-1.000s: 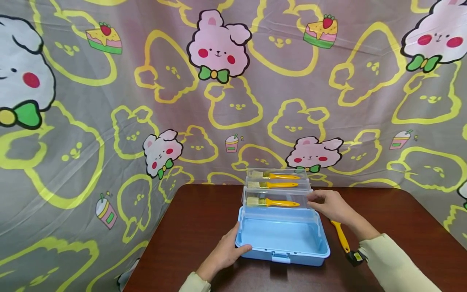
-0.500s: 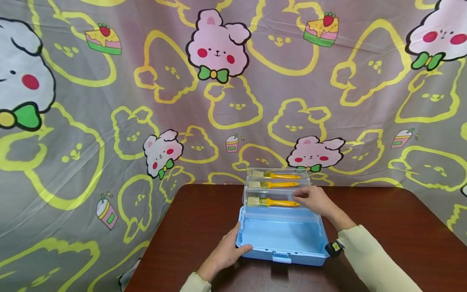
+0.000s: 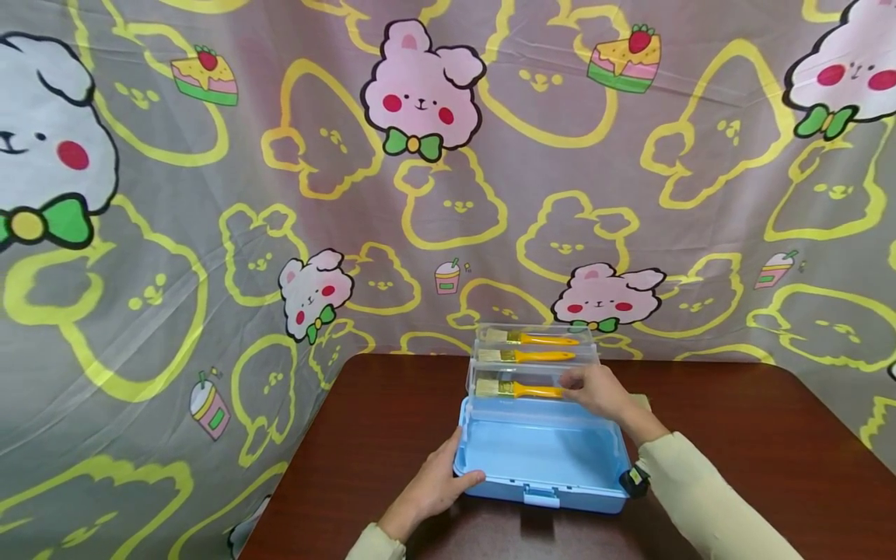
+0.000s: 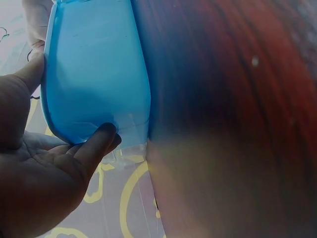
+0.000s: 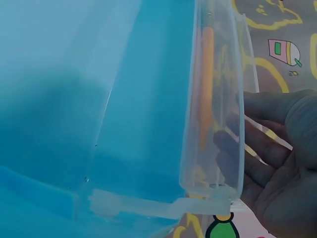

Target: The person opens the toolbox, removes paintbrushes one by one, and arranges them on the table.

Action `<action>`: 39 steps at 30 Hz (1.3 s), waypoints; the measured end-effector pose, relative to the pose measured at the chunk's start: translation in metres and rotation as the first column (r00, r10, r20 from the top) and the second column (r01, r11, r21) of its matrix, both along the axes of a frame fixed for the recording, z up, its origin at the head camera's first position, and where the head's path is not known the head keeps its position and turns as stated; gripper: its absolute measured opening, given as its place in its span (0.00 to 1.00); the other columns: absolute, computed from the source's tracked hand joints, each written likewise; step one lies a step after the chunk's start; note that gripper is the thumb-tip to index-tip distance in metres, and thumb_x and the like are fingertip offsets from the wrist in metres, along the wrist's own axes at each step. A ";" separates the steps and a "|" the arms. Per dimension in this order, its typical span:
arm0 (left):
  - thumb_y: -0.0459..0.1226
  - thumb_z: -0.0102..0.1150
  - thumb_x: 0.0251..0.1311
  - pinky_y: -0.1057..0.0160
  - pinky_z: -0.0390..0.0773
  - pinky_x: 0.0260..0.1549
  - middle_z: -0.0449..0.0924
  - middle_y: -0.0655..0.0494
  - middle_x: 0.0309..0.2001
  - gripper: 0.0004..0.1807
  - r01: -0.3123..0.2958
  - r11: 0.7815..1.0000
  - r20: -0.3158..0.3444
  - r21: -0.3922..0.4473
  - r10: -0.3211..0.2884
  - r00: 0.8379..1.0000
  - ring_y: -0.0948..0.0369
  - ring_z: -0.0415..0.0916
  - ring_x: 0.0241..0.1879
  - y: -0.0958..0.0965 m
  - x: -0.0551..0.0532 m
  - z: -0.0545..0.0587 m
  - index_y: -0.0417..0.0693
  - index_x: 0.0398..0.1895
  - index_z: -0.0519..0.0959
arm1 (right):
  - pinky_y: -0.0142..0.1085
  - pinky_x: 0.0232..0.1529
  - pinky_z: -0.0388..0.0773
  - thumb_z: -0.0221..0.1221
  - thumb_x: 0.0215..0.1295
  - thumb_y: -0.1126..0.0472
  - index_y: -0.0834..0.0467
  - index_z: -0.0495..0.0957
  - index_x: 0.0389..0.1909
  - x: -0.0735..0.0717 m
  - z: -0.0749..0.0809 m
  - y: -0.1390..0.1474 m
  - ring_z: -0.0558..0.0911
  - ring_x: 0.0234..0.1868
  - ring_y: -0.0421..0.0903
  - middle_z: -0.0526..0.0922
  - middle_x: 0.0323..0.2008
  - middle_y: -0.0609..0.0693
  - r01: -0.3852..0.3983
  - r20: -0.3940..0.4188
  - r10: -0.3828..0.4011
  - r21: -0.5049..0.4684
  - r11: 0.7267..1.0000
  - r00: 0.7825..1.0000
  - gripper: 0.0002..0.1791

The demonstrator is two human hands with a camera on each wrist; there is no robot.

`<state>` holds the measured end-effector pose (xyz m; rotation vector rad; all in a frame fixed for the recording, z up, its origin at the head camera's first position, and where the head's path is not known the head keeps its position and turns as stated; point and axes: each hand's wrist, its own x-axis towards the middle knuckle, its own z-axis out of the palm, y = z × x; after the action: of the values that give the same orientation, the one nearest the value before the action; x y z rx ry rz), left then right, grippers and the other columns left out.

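Observation:
A light blue toolbox [image 3: 539, 451] lies with its clear lid and trays raised at the back. Paintbrushes with yellow handles lie in the clear tiers: the top brush [image 3: 535, 339], the middle brush [image 3: 532, 356] and the lowest brush [image 3: 521, 389]. At the toolbox's left front corner rests my left hand [image 3: 434, 478], thumb at the front rim, fingers along the side wall. My right hand [image 3: 595, 390] reaches to the lowest tray's right end, overlapping the brush's handle tip. In the right wrist view its fingers [image 5: 230, 148] show through the tray [image 5: 223, 168], spread close beside the orange-looking handle [image 5: 207, 84].
Pale bristles of another brush [image 3: 640, 402] show behind the right forearm on the dark wooden table [image 3: 728, 435]. A patterned cloth [image 3: 504, 218] hangs behind and to the left. A latch [image 3: 541, 496] sits on the toolbox front.
My right hand has moved left and slightly down, from the right of the trays to the lowest brush's handle end. The left hand stays at the toolbox corner.

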<state>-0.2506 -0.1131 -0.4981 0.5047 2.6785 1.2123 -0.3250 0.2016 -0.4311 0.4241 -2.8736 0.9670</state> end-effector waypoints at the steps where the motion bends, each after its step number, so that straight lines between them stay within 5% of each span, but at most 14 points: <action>1: 0.53 0.60 0.59 0.44 0.60 0.60 0.51 0.41 0.71 0.49 0.000 1.000 -0.003 0.002 0.000 1.000 0.48 0.56 0.67 0.000 0.000 0.000 0.40 0.74 0.46 | 0.42 0.39 0.80 0.64 0.58 0.68 0.62 0.84 0.41 0.000 -0.001 0.000 0.80 0.35 0.48 0.83 0.35 0.52 0.002 -0.002 -0.002 0.003 1.000 1.000 0.10; 16: 0.52 0.60 0.60 0.43 0.61 0.59 0.51 0.40 0.71 0.49 0.027 1.000 -0.044 0.011 -0.026 0.999 0.47 0.57 0.66 0.000 0.001 0.000 0.41 0.74 0.45 | 0.41 0.37 0.80 0.65 0.56 0.69 0.62 0.84 0.40 -0.005 -0.010 -0.002 0.78 0.32 0.46 0.84 0.34 0.52 -0.003 0.015 0.003 0.025 1.000 1.000 0.10; 39: 0.53 0.60 0.59 0.42 0.60 0.59 0.50 0.43 0.72 0.50 -0.002 1.000 0.021 0.013 0.001 1.000 0.48 0.55 0.67 0.000 0.002 0.002 0.45 0.75 0.45 | 0.43 0.39 0.80 0.68 0.50 0.73 0.64 0.84 0.40 -0.003 -0.013 -0.003 0.77 0.32 0.47 0.82 0.33 0.54 -0.011 0.070 0.010 0.011 1.000 0.998 0.14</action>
<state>-0.2483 -0.1132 -0.4966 0.4894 2.6560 1.2297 -0.3278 0.1989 -0.4439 0.4153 -2.9431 0.9870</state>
